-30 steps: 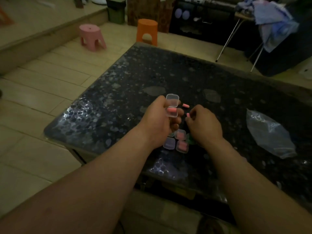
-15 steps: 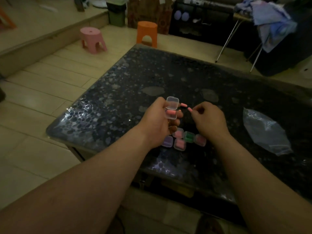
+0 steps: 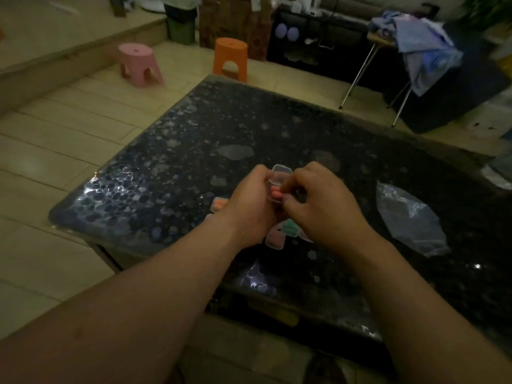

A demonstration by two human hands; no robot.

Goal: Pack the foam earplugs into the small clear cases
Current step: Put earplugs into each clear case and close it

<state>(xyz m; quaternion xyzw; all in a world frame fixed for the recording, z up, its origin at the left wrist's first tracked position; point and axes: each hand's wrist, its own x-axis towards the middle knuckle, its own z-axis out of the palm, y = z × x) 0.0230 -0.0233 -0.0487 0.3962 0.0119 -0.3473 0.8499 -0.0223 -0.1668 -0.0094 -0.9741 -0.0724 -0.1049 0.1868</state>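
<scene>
My left hand (image 3: 250, 206) holds a small clear case (image 3: 280, 176) with its lid flipped up, above the dark speckled table (image 3: 194, 151). Pink earplugs (image 3: 275, 192) lie inside the case. My right hand (image 3: 322, 206) has its fingertips at the case's open side; whether an earplug is still pinched there is hidden. Below the hands lie several packed cases: a pink-filled one (image 3: 275, 239), a green-filled one (image 3: 291, 227) and an orange-filled one (image 3: 219, 203), partly hidden by my hands.
An empty clear plastic bag (image 3: 410, 217) lies on the table to the right. The table's near-left corner (image 3: 59, 217) is close to my left arm. Beyond the table stand a pink stool (image 3: 138, 63) and an orange stool (image 3: 230, 58).
My right hand, which pinched a pink earplug beside the case, has moved left up against the open case. The loose earplug behind the case is out of sight.
</scene>
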